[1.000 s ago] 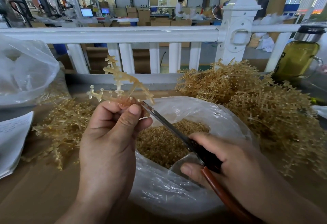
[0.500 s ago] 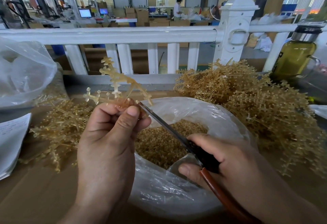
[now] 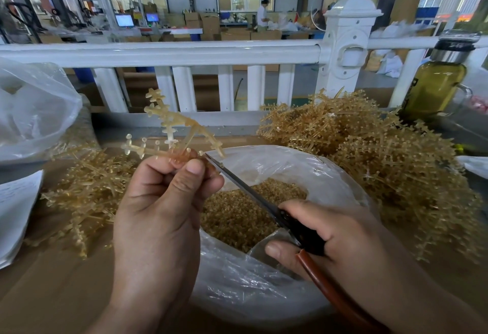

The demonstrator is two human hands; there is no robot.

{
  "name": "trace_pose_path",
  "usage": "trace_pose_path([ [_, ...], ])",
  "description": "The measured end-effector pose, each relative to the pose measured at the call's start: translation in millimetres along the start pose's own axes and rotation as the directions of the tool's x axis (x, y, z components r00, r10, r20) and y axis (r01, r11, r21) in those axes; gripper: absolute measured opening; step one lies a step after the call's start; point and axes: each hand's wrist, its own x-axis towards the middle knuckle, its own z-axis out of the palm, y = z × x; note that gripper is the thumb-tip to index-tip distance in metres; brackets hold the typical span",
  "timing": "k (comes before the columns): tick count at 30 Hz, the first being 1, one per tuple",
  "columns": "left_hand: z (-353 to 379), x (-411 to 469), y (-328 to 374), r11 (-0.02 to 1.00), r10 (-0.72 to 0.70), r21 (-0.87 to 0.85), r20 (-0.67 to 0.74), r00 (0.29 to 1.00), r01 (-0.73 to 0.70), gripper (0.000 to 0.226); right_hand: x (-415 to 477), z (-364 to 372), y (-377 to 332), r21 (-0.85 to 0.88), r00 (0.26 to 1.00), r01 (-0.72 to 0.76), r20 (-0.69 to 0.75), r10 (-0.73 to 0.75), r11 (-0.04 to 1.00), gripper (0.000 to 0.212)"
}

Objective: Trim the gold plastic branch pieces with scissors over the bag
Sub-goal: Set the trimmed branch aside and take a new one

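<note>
My left hand (image 3: 163,201) pinches a gold plastic branch piece (image 3: 174,127) between thumb and fingers, holding it up above the left rim of the clear plastic bag (image 3: 264,288). My right hand (image 3: 338,230) grips the scissors (image 3: 253,196) by their black and brown handles. The blades point up and left, and their tips sit right beside my left thumb at the base of the branch. The bag is part full of small gold trimmed bits (image 3: 245,209).
A big heap of gold branches (image 3: 375,154) lies at the right, a smaller heap (image 3: 87,191) at the left. A white railing (image 3: 184,53) runs across behind. A glass bottle (image 3: 435,85) stands at far right, another clear bag (image 3: 34,106) and papers (image 3: 15,207) at left.
Both hands hold almost the same pose. The branch and my left hand have shifted slightly left, and the scissor tips stay at its base.
</note>
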Motion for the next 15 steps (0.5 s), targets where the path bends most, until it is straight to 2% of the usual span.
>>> trace_pose_path([
  [15, -5.8, 6.0, 1.0, 0.996, 0.025, 0.087, 0.052, 0.998, -0.03, 0.015, 1.2, -3.9, 1.8, -0.03, 1.0, -0.003, 0.015, 0.003, 1.0, 0.052],
])
